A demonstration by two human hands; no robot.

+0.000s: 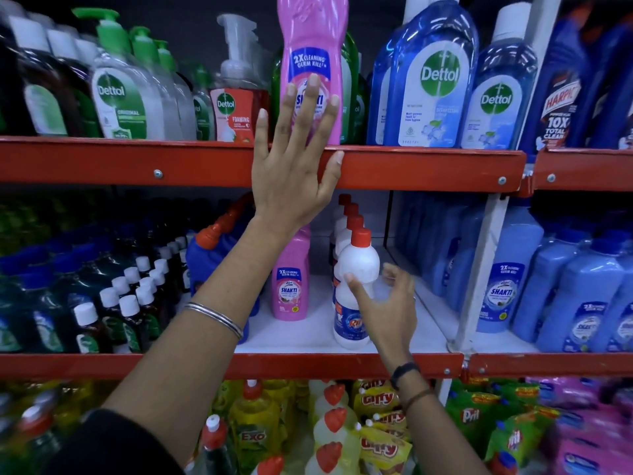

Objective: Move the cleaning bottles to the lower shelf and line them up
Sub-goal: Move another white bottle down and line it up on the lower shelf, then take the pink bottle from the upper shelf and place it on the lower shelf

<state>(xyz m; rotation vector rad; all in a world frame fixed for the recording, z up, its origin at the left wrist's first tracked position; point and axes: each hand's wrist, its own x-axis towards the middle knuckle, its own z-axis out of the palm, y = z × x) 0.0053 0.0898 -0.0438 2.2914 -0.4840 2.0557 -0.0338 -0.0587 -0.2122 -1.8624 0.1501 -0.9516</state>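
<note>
Left forearm reaches up; left hand (291,166) fingers spread flat, apart, against tall pink bottle (313,70) on upper shelf (428,168), not yet gripped. Right hand (383,303) open, curled loosely beside white bottle (354,286) on lower shelf (308,332). Step: fetching next bottle. Next: wrap, lift, set beside small pink bottle (291,286).

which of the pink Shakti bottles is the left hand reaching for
The tall pink Shakti bottle on the upper shelf: the open left hand is spread across its front. The smaller pink Shakti bottle stands below, untouched.
</note>
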